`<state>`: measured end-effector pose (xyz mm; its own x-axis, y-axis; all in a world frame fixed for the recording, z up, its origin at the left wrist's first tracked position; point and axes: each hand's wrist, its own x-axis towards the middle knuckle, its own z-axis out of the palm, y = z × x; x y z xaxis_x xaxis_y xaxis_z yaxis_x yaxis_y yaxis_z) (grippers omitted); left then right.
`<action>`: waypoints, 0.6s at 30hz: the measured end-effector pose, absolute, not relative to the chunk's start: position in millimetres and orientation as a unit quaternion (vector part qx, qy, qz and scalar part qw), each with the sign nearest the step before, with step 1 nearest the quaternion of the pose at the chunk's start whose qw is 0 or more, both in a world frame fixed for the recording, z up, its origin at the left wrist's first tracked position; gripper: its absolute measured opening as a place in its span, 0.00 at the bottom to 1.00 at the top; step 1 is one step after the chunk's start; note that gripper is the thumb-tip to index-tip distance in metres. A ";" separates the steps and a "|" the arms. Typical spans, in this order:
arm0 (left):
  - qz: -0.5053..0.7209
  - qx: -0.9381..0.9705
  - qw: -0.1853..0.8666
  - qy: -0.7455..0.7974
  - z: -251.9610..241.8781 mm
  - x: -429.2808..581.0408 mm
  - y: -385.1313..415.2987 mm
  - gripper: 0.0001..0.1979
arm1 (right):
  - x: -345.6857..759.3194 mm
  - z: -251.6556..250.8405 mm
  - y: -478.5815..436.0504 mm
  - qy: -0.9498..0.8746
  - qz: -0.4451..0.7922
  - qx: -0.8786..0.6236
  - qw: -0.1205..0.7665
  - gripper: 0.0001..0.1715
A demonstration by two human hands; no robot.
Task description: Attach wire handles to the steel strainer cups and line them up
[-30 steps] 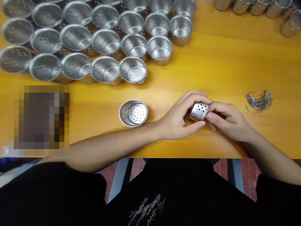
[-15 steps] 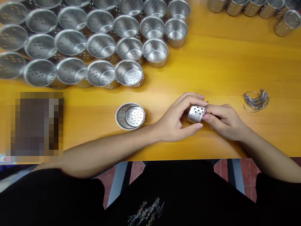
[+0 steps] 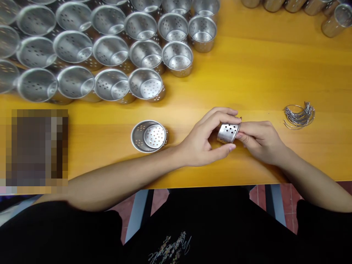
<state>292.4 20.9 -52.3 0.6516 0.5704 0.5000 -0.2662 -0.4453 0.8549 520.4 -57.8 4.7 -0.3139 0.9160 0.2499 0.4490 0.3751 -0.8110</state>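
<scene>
A small perforated steel cup (image 3: 228,132) lies on its side just above the yellow table (image 3: 247,73), held between both hands. My left hand (image 3: 206,141) wraps round it from the left, thumb below and fingers over the top. My right hand (image 3: 260,141) pinches its right end with closed fingers. Another perforated cup (image 3: 149,135) stands alone on the table to the left of my left hand. A pile of bent wire handles (image 3: 299,115) lies to the right of my right hand.
Several rows of perforated steel cups (image 3: 110,47) fill the far left of the table. More steel cups (image 3: 316,9) line the far right corner. A blurred patch (image 3: 37,146) covers the near left. The table's front edge runs just below my wrists.
The cup has turned a little in my fingers and both hands have edged slightly left. The view has drifted, so the cup rows sit further left in the picture.
</scene>
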 end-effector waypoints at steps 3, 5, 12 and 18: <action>0.406 0.747 0.517 0.101 -52.6 292.5 21.1 0.34 | 521.4 4.6 -57.3 -0.750 0.311 -0.451 0.369 0.19; 0.408 0.746 0.517 0.101 -52.3 293.0 20.9 0.33 | 522.2 4.9 -56.6 -0.755 0.306 -0.449 0.367 0.18; 0.408 0.746 0.516 0.101 -51.1 293.1 21.0 0.33 | 523.8 3.2 -56.2 -0.756 0.312 -0.460 0.346 0.23; 0.406 0.747 0.516 0.103 -50.5 293.0 20.6 0.33 | 526.3 4.4 -55.1 -0.777 0.298 -0.431 0.348 0.19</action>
<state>293.0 20.6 -50.5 0.6488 0.5728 0.5010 -0.2663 -0.4458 0.8546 526.3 -55.1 4.4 -0.3858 0.8782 0.2828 0.4630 0.4494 -0.7640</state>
